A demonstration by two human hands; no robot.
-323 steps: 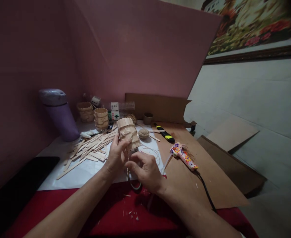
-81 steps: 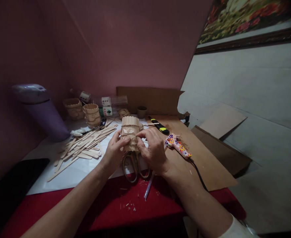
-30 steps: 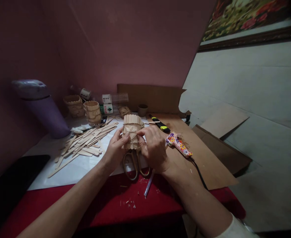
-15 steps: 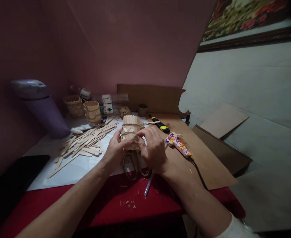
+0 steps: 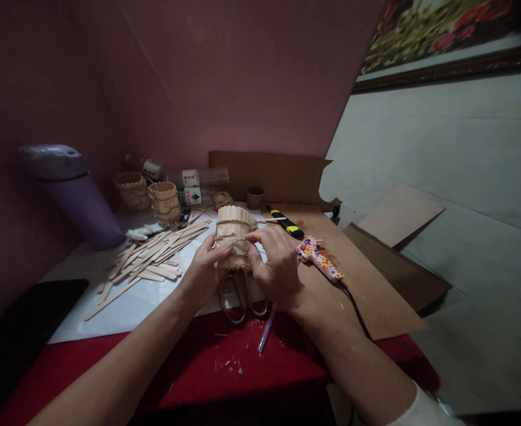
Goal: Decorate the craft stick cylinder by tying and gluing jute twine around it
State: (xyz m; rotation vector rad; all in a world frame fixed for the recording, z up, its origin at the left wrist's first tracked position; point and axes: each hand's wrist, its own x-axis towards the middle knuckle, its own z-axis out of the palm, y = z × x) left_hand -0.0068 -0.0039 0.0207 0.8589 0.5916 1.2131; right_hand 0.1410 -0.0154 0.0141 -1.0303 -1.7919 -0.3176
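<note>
A small cup made of wooden craft sticks (image 5: 232,225), with twine tied round it and pale leaf-shaped pieces on its front, is held tilted above the table. My left hand (image 5: 205,266) grips it from the left, thumb across the front. My right hand (image 5: 276,263) is at its right side, thumb and forefinger pinched together against the wall by the twine; whatever is between them is too small to make out. Scissors (image 5: 234,302) lie just beneath the cup, their blades hidden. A clear glue stick (image 5: 267,331) lies beside the handles.
Loose craft sticks (image 5: 154,251) are heaped on white paper at left. Behind stand two finished-looking stick cups (image 5: 165,204), plastic bottles (image 5: 207,176), a twine ball (image 5: 222,200) and a small brown pot (image 5: 255,197). At right, a utility knife (image 5: 285,222) and flowered glue gun (image 5: 320,259) lie on cardboard (image 5: 376,302).
The cup has turned slightly, and my left thumb has drawn back to the left, showing more of its front. My right fingers stay at its right side.
</note>
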